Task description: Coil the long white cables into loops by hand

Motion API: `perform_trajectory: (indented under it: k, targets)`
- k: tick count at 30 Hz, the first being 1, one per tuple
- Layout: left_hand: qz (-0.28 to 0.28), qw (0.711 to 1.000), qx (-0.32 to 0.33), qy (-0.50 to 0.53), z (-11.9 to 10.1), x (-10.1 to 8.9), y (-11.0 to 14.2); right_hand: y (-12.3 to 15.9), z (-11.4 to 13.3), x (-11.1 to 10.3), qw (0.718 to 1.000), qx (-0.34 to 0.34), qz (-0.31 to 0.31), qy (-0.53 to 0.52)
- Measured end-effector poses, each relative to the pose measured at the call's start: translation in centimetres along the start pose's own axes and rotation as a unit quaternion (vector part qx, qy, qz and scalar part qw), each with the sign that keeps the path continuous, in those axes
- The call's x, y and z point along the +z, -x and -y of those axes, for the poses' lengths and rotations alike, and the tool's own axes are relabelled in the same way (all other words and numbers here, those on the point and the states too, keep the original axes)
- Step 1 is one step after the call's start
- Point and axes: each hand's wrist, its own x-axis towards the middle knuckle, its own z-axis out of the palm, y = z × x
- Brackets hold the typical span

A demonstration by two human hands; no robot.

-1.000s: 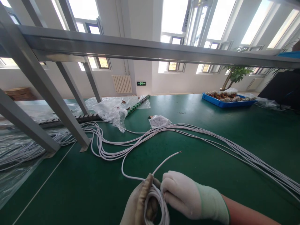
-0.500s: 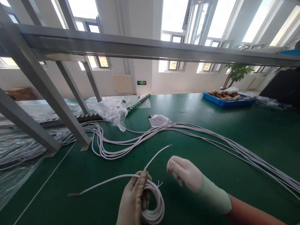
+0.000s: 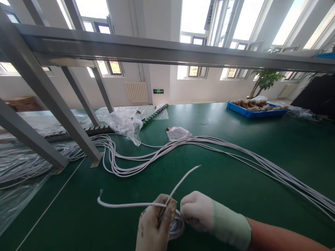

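Observation:
My left hand (image 3: 155, 223), in a worn, stained glove, is closed around a coil of white cable (image 3: 178, 228). Two cable ends stick out past its thumb. One end (image 3: 184, 179) slants up and right; the other end (image 3: 125, 205) runs left and bends up at its tip. My right hand (image 3: 197, 211), in a white glove with a pale green cuff, is closed against the coil's right side. Whatever its fingertips pinch, if anything, is hidden.
A bundle of white cables (image 3: 146, 162) snakes across the green table (image 3: 217, 195). A small clear bag (image 3: 179, 134) lies behind it. Metal frame posts (image 3: 60, 101) stand at left, with a crossbar above. A blue tray (image 3: 251, 113) of parts sits at the back right.
My right hand has moved left and down to the coil, its fingers curling closed. My left hand has turned the coil, and the left cable end has swung upward.

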Motion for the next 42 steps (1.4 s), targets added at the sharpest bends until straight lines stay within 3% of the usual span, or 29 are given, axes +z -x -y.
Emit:
perform_trajectory:
  k: [2, 5, 7, 9, 12, 14, 15, 17, 19, 21, 22, 24, 26, 29, 31, 32, 33, 34, 36, 37, 39, 40, 42]
  targets:
    - [0.005, 0.999, -0.021, 0.026, 0.1, 0.0, 0.1, 0.1, 0.0, -0.3, 0.999, 0.017, 0.020, -0.025]
    - [-0.002, 0.994, -0.061, 0.089, 0.3, -0.5, 0.0, 0.6, -0.4, -1.3, 0.985, -0.118, -0.115, 0.050]
    - [-0.017, 0.996, -0.038, 0.084, 0.2, -0.9, 0.0, 0.9, -0.7, -1.8, 0.929, -0.269, -0.179, 0.182]
    - [-0.013, 0.996, -0.030, 0.085, 0.0, -1.0, -0.1, 1.1, -1.0, -2.0, 0.864, -0.374, -0.160, 0.296]
    - [0.019, 0.983, -0.101, 0.150, -0.5, -0.8, -0.3, 1.0, -1.2, -1.6, 0.818, -0.420, -0.135, 0.370]
    - [0.029, 0.976, -0.132, 0.169, -0.6, -0.4, -0.3, 0.7, -1.0, -0.9, 0.831, -0.390, -0.152, 0.366]
    - [0.023, 0.982, -0.116, 0.145, -0.5, -0.1, -0.2, 0.6, -0.8, -0.5, 0.852, -0.350, -0.163, 0.353]
    - [0.007, 0.999, -0.023, 0.032, -0.2, 0.3, 0.0, 0.3, -0.6, 0.0, 0.920, -0.221, -0.156, 0.284]
    - [-0.002, 0.997, 0.050, -0.062, 0.2, 0.5, 0.2, 0.0, -0.4, 0.0, 0.971, -0.096, -0.096, 0.196]
    - [0.005, 0.999, 0.024, -0.038, 0.2, 0.4, 0.2, 0.0, -0.4, -0.6, 0.991, -0.047, -0.034, 0.123]
    - [0.011, 1.000, -0.019, 0.010, 0.1, 0.3, 0.2, 0.1, -0.5, -0.9, 0.992, -0.059, -0.039, 0.105]
    - [0.014, 0.991, -0.087, 0.100, -0.2, -0.2, 0.1, 0.4, -0.8, -1.6, 0.976, -0.139, -0.108, 0.125]
    - [0.004, 0.988, -0.088, 0.126, -0.7, -0.6, 0.1, 0.8, -0.9, -2.1, 0.930, -0.255, -0.152, 0.216]
    - [-0.010, 0.989, -0.058, 0.134, -1.2, -0.8, 0.1, 0.9, -1.0, -2.1, 0.854, -0.370, -0.118, 0.346]
    - [0.013, 0.982, -0.092, 0.165, -1.2, -0.7, 0.0, 0.8, -0.9, -1.7, 0.823, -0.401, -0.113, 0.387]
    - [0.027, 0.978, -0.110, 0.176, -1.1, -0.6, 0.0, 0.7, -0.9, -1.5, 0.820, -0.400, -0.124, 0.390]
    - [0.032, 0.978, -0.115, 0.170, -1.0, -0.5, -0.1, 0.5, -0.9, -1.2, 0.835, -0.383, -0.132, 0.372]
    - [0.029, 0.984, -0.100, 0.141, -0.8, -0.4, -0.1, 0.4, -1.0, -1.0, 0.871, -0.348, -0.123, 0.326]
    - [0.011, 0.999, -0.026, 0.043, -0.2, -0.2, 0.0, 0.1, -1.3, -0.7, 0.961, -0.230, -0.043, 0.146]
    - [0.003, 1.000, 0.009, -0.002, 0.0, -0.1, 0.0, -0.1, -1.5, -0.6, 0.985, -0.167, 0.017, 0.038]
    - [0.007, 1.000, 0.020, -0.020, 0.2, -0.1, 0.1, -0.3, -1.9, -0.6, 0.985, -0.087, 0.098, -0.109]
    - [0.014, 1.000, -0.003, 0.008, 0.2, -0.1, 0.1, -0.3, -2.0, -0.7, 0.985, -0.078, 0.082, -0.129]
    - [0.011, 0.995, -0.061, 0.083, -0.2, -0.3, 0.1, -0.1, -2.1, -1.0, 0.989, -0.129, -0.040, -0.058]
